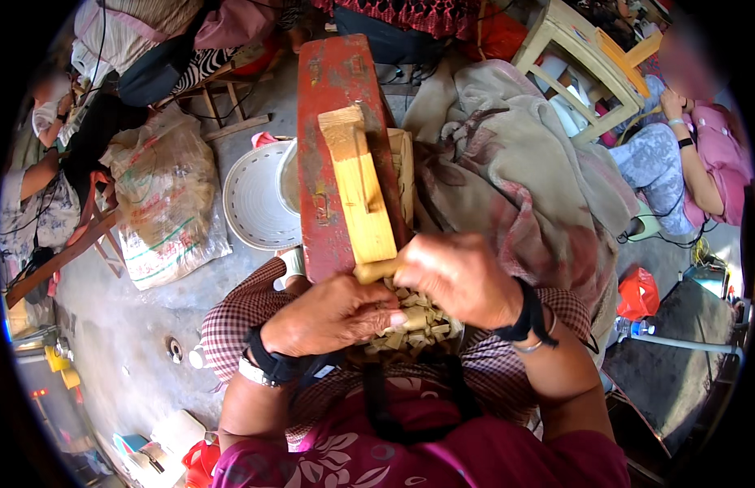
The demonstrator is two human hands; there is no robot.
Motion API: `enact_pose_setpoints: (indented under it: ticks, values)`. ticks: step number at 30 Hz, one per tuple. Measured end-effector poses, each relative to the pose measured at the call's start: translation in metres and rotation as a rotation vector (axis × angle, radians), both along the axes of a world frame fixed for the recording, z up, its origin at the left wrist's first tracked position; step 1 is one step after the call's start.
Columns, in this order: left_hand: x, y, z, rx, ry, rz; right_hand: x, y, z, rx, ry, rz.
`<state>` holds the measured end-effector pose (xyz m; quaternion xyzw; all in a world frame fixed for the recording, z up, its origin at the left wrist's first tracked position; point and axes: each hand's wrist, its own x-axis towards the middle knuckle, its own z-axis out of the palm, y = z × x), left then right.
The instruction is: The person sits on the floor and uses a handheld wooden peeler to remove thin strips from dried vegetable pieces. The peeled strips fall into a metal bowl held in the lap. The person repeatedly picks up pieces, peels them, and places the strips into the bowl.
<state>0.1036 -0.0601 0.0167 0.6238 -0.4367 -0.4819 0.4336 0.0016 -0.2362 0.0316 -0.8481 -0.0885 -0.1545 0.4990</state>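
A wooden block (365, 195) with a narrow slit lies lengthwise on a worn red wooden bench (316, 134) before me. At its near end is a short yellowish-brown piece (377, 270), its material unclear. My right hand (462, 280), blurred, pinches the right end of this piece. My left hand (331, 314) is curled just below, close to its left end. The left fingertips are partly hidden, so whether they hold anything is unclear. Under both hands, many small pale cut pieces (417, 335) are heaped at my lap; whatever holds them is mostly hidden.
A white round basket (255, 195) stands left of the bench, near a filled plastic sack (164, 201). A crumpled blanket (493, 158) is heaped to the right. Beyond it are a wooden stool (581, 67) and a seated person (676, 152). Another person (36, 183) sits at far left.
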Motion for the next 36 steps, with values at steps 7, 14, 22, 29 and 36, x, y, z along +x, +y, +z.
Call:
enact_pose_setpoints:
  ticks: [7,14,22,29,36]
  values:
    - [-0.036,-0.012,-0.026,0.339,0.933,0.512,-0.034,0.054,-0.011,-0.123,-0.08,0.279]
    - [-0.058,-0.018,-0.03,0.312,0.893,0.308,-0.05,0.071,-0.01,0.208,-0.076,0.446]
    - [-0.051,-0.022,-0.018,0.273,0.783,0.278,-0.06,0.068,-0.009,0.164,-0.062,0.319]
    - [-0.049,-0.018,0.021,0.264,0.219,0.167,-0.045,0.016,-0.012,0.229,-0.156,-0.304]
    - [-0.049,-0.009,0.024,-0.271,-0.467,0.187,-0.043,0.014,0.002,0.28,0.15,-0.25]
